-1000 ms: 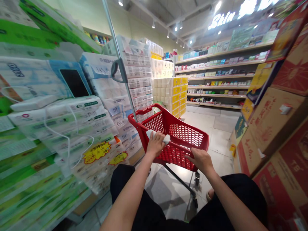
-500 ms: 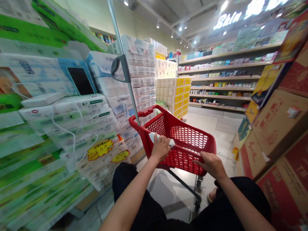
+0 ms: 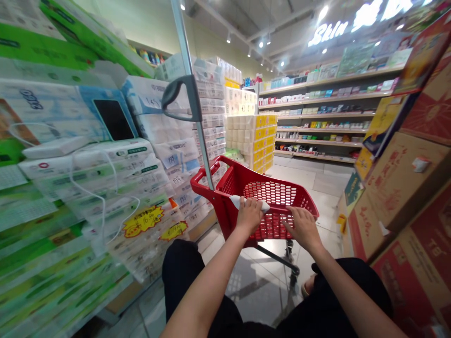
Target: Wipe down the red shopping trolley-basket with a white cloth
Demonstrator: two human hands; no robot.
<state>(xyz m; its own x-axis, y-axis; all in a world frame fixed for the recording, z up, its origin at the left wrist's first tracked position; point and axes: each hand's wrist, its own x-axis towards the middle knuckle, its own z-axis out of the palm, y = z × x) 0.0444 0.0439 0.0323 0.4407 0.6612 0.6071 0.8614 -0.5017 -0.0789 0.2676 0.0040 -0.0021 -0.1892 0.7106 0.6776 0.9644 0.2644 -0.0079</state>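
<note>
Beneath you is a pale tiled floor. The red shopping cart stands on it by its wheels, and your right foot rests near them. Farther ahead, long tiered shelves hold rows of small packages.

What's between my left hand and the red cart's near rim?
A white wad, probably cloth, lies between your left hand and the red cart's near rim, as the head view shows.
</note>
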